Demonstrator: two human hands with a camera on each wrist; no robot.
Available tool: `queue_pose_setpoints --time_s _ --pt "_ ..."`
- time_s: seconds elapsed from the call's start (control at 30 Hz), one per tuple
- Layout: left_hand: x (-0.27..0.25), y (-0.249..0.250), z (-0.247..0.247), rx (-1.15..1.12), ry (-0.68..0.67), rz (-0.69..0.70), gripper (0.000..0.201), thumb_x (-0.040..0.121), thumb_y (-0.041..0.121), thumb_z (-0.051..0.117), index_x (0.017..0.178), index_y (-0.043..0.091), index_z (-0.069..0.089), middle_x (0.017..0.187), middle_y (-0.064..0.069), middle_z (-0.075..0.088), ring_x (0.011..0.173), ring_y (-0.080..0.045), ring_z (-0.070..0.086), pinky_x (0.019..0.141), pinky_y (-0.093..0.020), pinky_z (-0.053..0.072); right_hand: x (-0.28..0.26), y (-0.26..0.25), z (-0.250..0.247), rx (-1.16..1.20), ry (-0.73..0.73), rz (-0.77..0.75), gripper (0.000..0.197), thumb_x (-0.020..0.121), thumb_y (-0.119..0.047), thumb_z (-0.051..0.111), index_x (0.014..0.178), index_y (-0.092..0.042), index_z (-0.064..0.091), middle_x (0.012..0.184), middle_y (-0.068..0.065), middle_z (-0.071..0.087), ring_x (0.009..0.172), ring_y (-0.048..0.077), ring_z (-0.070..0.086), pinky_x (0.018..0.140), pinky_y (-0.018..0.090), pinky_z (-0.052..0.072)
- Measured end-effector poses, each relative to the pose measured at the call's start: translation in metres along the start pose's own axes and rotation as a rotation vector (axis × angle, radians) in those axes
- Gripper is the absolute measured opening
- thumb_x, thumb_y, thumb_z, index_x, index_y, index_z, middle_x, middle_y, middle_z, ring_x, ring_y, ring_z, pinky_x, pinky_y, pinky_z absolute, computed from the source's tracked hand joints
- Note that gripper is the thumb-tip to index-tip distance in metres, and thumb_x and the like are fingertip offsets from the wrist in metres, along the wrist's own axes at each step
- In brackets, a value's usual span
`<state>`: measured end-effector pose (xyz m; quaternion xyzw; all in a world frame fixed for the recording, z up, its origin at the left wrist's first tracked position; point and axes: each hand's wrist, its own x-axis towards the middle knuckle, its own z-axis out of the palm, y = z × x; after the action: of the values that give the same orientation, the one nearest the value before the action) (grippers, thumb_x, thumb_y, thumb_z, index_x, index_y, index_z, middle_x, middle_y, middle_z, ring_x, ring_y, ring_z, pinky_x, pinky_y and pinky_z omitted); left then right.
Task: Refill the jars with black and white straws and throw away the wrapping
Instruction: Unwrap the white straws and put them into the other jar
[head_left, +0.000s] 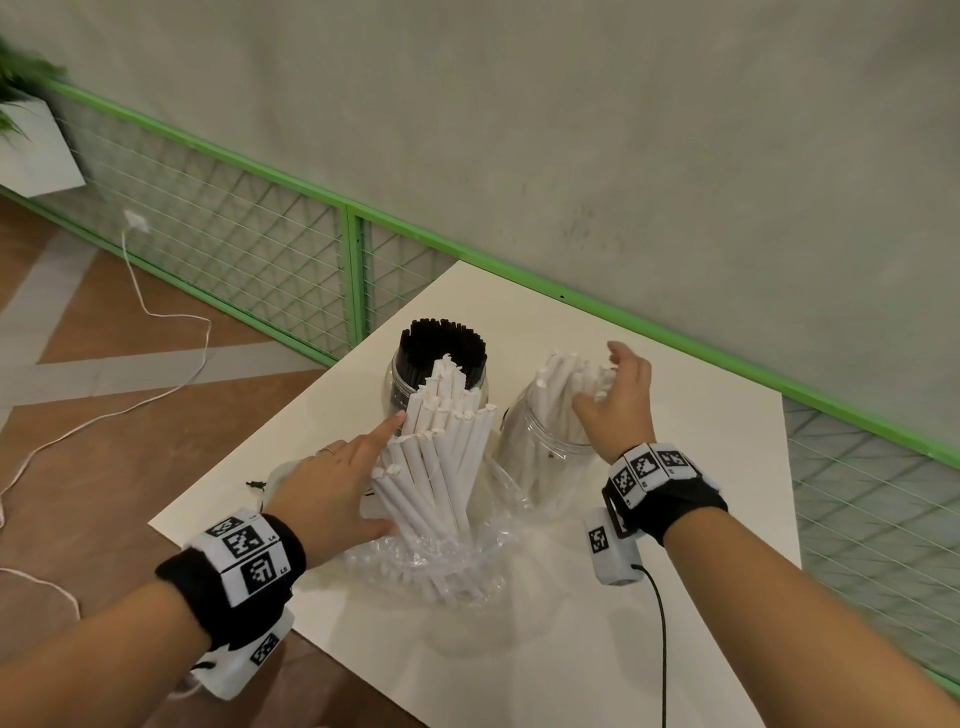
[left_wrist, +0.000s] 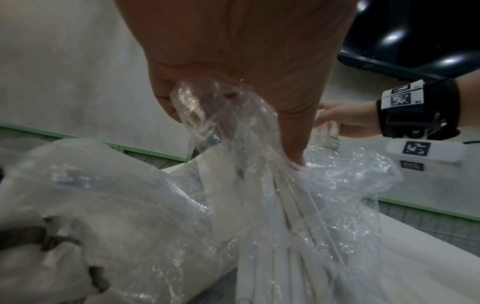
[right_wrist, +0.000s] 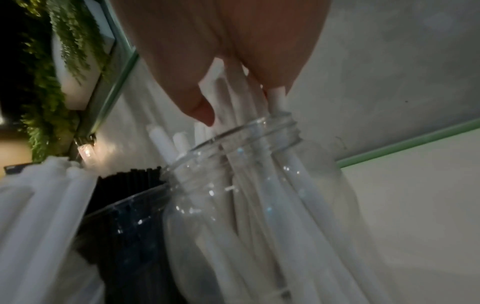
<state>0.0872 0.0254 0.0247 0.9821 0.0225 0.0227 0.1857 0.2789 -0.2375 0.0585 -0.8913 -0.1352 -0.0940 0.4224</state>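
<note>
Currently right hand (head_left: 618, 405) pinches white straws (head_left: 558, 371) standing in clear jar (head_left: 524, 467); left hand (head_left: 327, 483) clasps near-upright wrapped bundle (head_left: 447, 441) just left of it.

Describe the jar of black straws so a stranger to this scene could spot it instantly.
On the white square table stand two clear plastic jars. Take the left jar, behind the loose bundle of white straws. It alone holds black straws; its neighbour holds white.
</note>
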Motion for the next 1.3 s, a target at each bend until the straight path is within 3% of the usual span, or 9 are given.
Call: queue_pose_setpoints --time_s 0.17,0.3,0.4,0.47,0.53,0.73,0.9,1.13,1.3 --pt "0.001 -0.002 0.0 -0.019 -0.005 0.008 0.114 0.068 0.054 0.074 0.14 0.043 -0.014 0.135 0.003 0.049 0.118 -0.019 0.048 0.098 -0.031 0.04 0.004 -0.014 -0.01 -0.002 0.011 -0.172 0.069 0.079 -0.04 0.05 0.143 -0.017 0.037 0.147 0.01 0.035 0.136 0.024 0.032 0.115 0.04 0.026" --pt "0.0 -0.004 0.001 -0.029 -0.014 0.014 0.115 0.068 0.055 0.073 0.139 0.044 -0.017 0.135 0.004 0.048 0.117 -0.018 0.048 0.098 -0.031 0.04 0.006 -0.02 0.003 -0.521 -0.207 -0.124 0.087 0.071 -0.083 0.04 0.145 -0.038 0.025 0.156 -0.003 0.024 0.145 0.031 0.017 0.113 0.059 0.022" --pt "0.001 -0.006 0.002 -0.027 -0.022 0.016 0.115 0.068 0.056 0.073 0.138 0.045 -0.018 0.136 0.005 0.048 0.118 -0.018 0.048 0.098 -0.031 0.041 0.014 -0.024 0.012 -0.64 -0.237 -0.043 0.08 0.074 -0.08 0.046 0.141 -0.038 0.032 0.15 -0.007 0.034 0.138 0.031 0.029 0.105 0.053 0.034" --pt "0.001 -0.006 0.002 -0.033 -0.025 0.019 0.115 0.068 0.056 0.073 0.138 0.046 -0.018 0.135 0.005 0.048 0.118 -0.018 0.048 0.098 -0.031 0.04 0.017 -0.024 0.015 -0.592 -0.172 -0.042 0.061 0.081 -0.065 0.055 0.132 -0.031 0.046 0.137 -0.006 0.048 0.122 0.028 0.046 0.088 0.04 0.045" --pt "0.001 -0.006 0.001 -0.042 -0.029 0.025 0.114 0.069 0.055 0.073 0.139 0.044 -0.016 0.134 0.004 0.048 0.116 -0.019 0.048 0.096 -0.03 0.04 0.017 -0.021 0.017 -0.536 -0.085 -0.07 0.038 0.085 -0.046 0.059 0.117 -0.026 0.057 0.123 -0.004 0.055 0.108 0.027 0.051 0.074 0.032 0.041" --pt "0.001 -0.008 -0.001 -0.041 -0.037 0.04 0.114 0.069 0.055 0.073 0.141 0.042 -0.015 0.134 0.003 0.049 0.115 -0.019 0.049 0.095 -0.031 0.041 0.034 -0.022 0.006 -0.165 0.151 -0.029 0.016 0.083 -0.022 0.064 0.098 -0.017 0.064 0.101 0.004 0.065 0.091 0.028 0.06 0.075 0.032 0.044" --pt "0.003 -0.009 -0.003 -0.027 -0.052 0.047 0.114 0.07 0.055 0.072 0.143 0.04 -0.014 0.137 0.004 0.047 0.117 -0.019 0.048 0.096 -0.031 0.041 0.043 -0.007 -0.002 -0.53 -0.072 0.018 0.026 0.093 -0.037 0.053 0.115 -0.027 0.065 0.125 0.0 0.061 0.116 0.03 0.051 0.094 0.041 0.041" --pt "0.005 -0.011 -0.004 -0.03 -0.052 0.054 0.115 0.069 0.054 0.074 0.144 0.04 -0.012 0.136 0.005 0.047 0.115 -0.018 0.049 0.093 -0.029 0.041 0.018 -0.004 -0.024 0.099 0.067 0.052 0.065 0.092 -0.058 0.04 0.14 -0.014 0.043 0.143 0.007 0.045 0.132 0.022 0.043 0.111 0.039 0.033" --pt "0.004 -0.013 -0.003 -0.055 -0.035 0.06 0.113 0.068 0.051 0.076 0.143 0.041 -0.008 0.135 0.005 0.049 0.113 -0.019 0.05 0.092 -0.029 0.041 -0.029 0.013 -0.012 0.04 -0.005 0.06 0.097 0.075 -0.067 0.062 0.149 -0.021 0.02 0.154 0.002 0.018 0.141 0.019 0.026 0.116 0.038 0.027"
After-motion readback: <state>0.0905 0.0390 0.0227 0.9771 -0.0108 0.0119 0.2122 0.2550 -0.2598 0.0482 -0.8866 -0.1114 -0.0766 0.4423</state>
